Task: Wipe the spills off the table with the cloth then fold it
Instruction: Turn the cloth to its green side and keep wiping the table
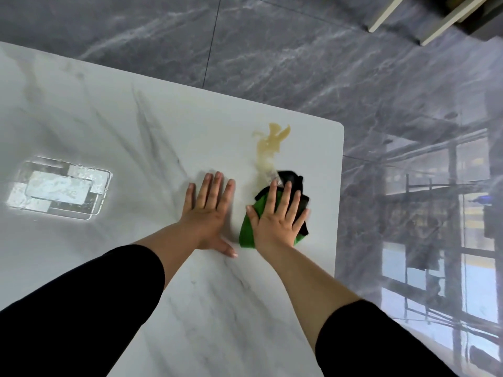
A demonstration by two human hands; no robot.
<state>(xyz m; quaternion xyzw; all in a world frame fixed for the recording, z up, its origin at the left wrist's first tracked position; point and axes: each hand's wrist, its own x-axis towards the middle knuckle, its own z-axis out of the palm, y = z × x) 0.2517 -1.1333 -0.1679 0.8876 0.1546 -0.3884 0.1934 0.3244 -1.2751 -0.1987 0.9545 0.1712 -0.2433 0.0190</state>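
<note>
A yellowish-brown spill (269,144) lies on the white marble table (114,118) near its far right corner, with a faint wet streak trailing down toward the cloth. The green and black cloth (292,183) sits bunched just below the spill. My right hand (276,216) presses flat on the cloth with straight, spread fingers. My left hand (208,210) rests flat on the bare table to the left of the cloth, fingers straight and together, thumb out.
The table's right edge (339,213) runs close to the cloth, with glossy grey marble floor (299,50) beyond. A bright reflection of a ceiling light (58,187) shows on the tabletop at left. A pale furniture edge (435,14) stands at top right.
</note>
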